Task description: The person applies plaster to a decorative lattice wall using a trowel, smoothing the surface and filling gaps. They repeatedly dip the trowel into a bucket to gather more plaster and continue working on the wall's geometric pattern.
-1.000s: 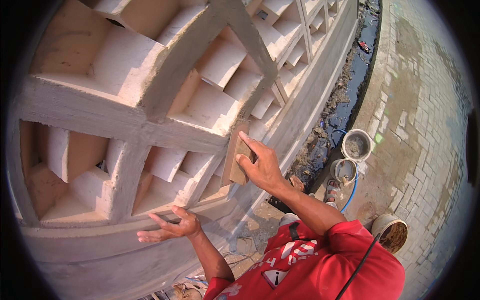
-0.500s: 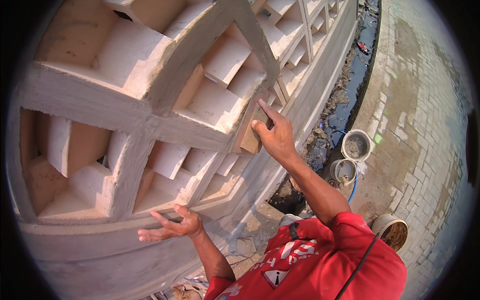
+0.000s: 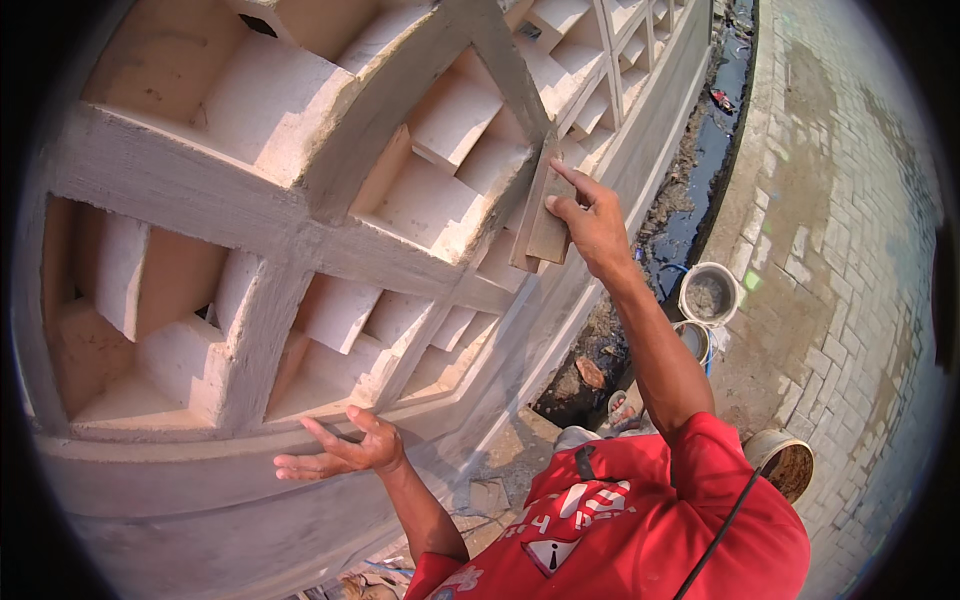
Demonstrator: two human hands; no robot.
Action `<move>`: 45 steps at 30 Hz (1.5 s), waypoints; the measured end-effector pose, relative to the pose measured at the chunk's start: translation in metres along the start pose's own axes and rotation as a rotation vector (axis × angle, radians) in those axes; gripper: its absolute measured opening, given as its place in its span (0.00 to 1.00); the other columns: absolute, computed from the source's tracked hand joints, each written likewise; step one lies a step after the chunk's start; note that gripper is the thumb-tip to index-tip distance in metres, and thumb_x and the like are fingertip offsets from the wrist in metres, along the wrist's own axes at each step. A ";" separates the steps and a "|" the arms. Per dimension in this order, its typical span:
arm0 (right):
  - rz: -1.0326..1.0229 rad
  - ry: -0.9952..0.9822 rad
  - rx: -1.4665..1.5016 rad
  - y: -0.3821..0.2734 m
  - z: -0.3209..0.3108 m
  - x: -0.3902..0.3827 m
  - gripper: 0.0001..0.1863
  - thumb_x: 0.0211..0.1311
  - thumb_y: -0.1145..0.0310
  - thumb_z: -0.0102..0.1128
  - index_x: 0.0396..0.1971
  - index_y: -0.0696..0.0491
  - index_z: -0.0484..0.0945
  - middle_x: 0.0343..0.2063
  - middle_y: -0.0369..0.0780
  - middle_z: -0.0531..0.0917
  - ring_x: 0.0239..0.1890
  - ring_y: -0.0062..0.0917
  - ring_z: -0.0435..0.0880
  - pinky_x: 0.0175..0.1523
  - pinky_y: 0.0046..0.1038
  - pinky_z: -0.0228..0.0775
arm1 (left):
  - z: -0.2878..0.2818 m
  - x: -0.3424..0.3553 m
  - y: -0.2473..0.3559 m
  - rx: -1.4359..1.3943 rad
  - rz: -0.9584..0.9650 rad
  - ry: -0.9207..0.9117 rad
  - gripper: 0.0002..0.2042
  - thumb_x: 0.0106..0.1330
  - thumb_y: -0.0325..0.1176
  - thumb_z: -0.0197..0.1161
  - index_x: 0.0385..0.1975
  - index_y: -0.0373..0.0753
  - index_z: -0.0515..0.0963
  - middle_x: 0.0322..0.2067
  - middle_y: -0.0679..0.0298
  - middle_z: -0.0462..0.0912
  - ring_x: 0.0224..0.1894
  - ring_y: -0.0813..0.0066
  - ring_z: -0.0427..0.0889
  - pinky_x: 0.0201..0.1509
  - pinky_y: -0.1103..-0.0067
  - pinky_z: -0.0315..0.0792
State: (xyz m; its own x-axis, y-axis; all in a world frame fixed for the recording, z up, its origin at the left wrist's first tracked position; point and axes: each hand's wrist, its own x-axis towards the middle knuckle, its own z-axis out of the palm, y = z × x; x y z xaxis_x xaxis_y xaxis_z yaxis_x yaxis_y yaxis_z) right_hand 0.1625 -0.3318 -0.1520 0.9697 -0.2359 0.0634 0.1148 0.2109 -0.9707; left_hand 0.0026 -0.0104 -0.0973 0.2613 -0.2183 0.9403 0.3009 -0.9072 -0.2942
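My right hand (image 3: pixel 588 218) presses a flat wooden float (image 3: pixel 540 222) against the grey plastered frame (image 3: pixel 300 235) of a decorative concrete wall, its index finger stretched along the board's top edge. The wall holds recesses with stepped pale blocks (image 3: pixel 450 120) inside them. My left hand (image 3: pixel 340 452) rests flat, fingers spread, on the lower ledge (image 3: pixel 200 455) of the wall and holds nothing. My red shirt (image 3: pixel 640 520) fills the lower middle of the view.
A dark water-filled ditch (image 3: pixel 700 160) runs along the wall's foot. Beside it stand a bucket of grey mortar (image 3: pixel 708 294), a second bucket (image 3: pixel 694 340) and a brownish bucket (image 3: pixel 782 464). A paved brick walkway (image 3: pixel 850 220) lies to the right.
My right hand has slid the wooden float up and to the right along the diagonal frame bar. My left hand has stayed on the lower ledge.
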 end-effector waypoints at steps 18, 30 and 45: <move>-0.030 -0.012 -0.156 -0.004 0.000 0.012 0.29 0.53 0.67 0.58 0.58 0.61 0.74 0.47 0.52 0.82 0.45 0.32 0.83 0.54 0.29 0.72 | 0.001 0.000 0.002 -0.007 -0.016 0.011 0.25 0.62 0.41 0.60 0.58 0.37 0.74 0.71 0.42 0.48 0.74 0.41 0.42 0.69 0.45 0.45; -0.053 0.016 -0.085 -0.006 -0.018 0.009 0.29 0.54 0.66 0.59 0.57 0.59 0.74 0.44 0.52 0.84 0.44 0.33 0.84 0.52 0.29 0.72 | -0.001 -0.001 -0.001 0.042 0.004 -0.005 0.24 0.64 0.42 0.59 0.59 0.38 0.73 0.71 0.42 0.46 0.73 0.40 0.42 0.69 0.44 0.44; 0.336 -0.488 0.533 0.012 0.007 -0.098 0.32 0.58 0.70 0.61 0.64 0.61 0.65 0.50 0.45 0.79 0.52 0.27 0.80 0.55 0.25 0.71 | 0.001 -0.001 -0.002 0.040 -0.005 -0.016 0.24 0.64 0.42 0.59 0.58 0.37 0.73 0.71 0.40 0.44 0.74 0.39 0.39 0.68 0.40 0.40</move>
State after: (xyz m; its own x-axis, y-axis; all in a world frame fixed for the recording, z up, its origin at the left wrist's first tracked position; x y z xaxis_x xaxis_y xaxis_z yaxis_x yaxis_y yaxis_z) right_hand 0.0707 -0.2999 -0.1679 0.9414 0.3373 0.0008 -0.2327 0.6511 -0.7224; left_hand 0.0025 -0.0085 -0.0977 0.2743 -0.2080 0.9389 0.3385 -0.8930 -0.2967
